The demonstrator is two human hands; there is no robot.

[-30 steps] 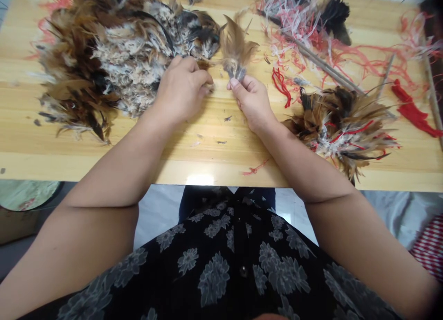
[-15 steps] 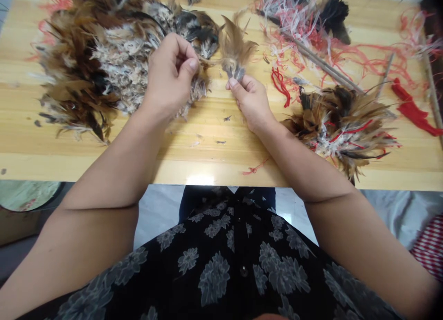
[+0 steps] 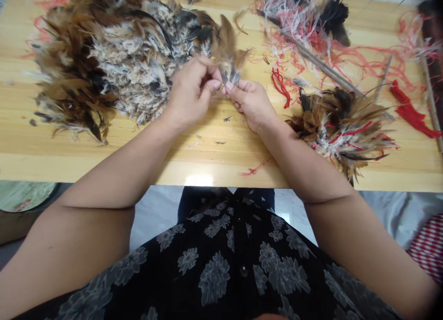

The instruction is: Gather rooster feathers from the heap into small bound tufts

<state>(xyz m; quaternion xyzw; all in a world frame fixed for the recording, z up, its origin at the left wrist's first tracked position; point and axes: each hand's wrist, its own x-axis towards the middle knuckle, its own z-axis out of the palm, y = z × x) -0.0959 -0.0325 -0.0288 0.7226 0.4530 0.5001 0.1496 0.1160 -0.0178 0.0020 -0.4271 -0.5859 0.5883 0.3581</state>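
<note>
Pinched in my right hand (image 3: 251,100) is a small bunch of brown feathers (image 3: 226,45), held at its grey, fluffy base with the tips pointing away from me. My left hand (image 3: 195,87) is closed, its thumb and forefinger right beside that base. What these left fingers grip is too small to make out. Left of and behind my left hand lies a large heap of brown, black and whitish feathers (image 3: 134,66). To the right of my right forearm sits a smaller pile of brown feathers (image 3: 339,121) with red strands tied among them.
Red yarn strands (image 3: 281,87) lie right of my right hand, and a thicker red yarn bundle (image 3: 411,110) farther right. Tangled white and pink string (image 3: 294,15) covers the back right, beside a thin stick (image 3: 323,66). Feather scraps dot the wooden table (image 3: 207,160).
My left hand has moved right and slightly toward me, from over the large heap to the base of the feather bunch. My right hand stays nearly in place, and the bunch has shifted slightly left.
</note>
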